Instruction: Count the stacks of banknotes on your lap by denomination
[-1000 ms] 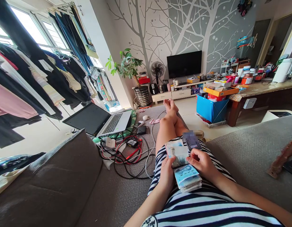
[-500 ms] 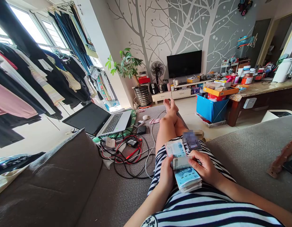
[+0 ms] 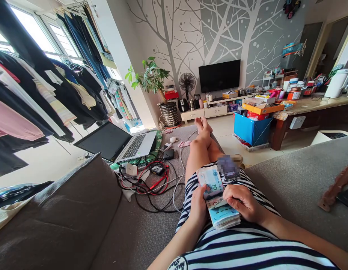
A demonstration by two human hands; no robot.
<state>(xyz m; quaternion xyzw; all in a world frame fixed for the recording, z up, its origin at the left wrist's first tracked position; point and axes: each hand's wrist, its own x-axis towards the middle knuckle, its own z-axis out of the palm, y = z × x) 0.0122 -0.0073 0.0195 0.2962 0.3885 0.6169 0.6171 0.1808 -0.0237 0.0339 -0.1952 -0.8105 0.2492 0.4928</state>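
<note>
A thick stack of blue banknotes lies over my lap, folded across its middle, with a "10" showing on the upper part. My left hand is closed around the stack's left side, thumb on top. On the right side, my right hand is curled with thumb and fingers pinching at the notes near the fold; its fingertips are partly hidden. Just beyond the notes a dark phone-like device, partly blurred out, rests on the striped clothing.
To the left on the grey sofa are an open laptop, tangled cables and a white charger. A sofa cushion stands nearer. Ahead right are a blue box and a cluttered table.
My right hand has shifted slightly up and left, its fingers curling more. The note raised at the fold has turned over, and a "10" now shows on the upper part.
</note>
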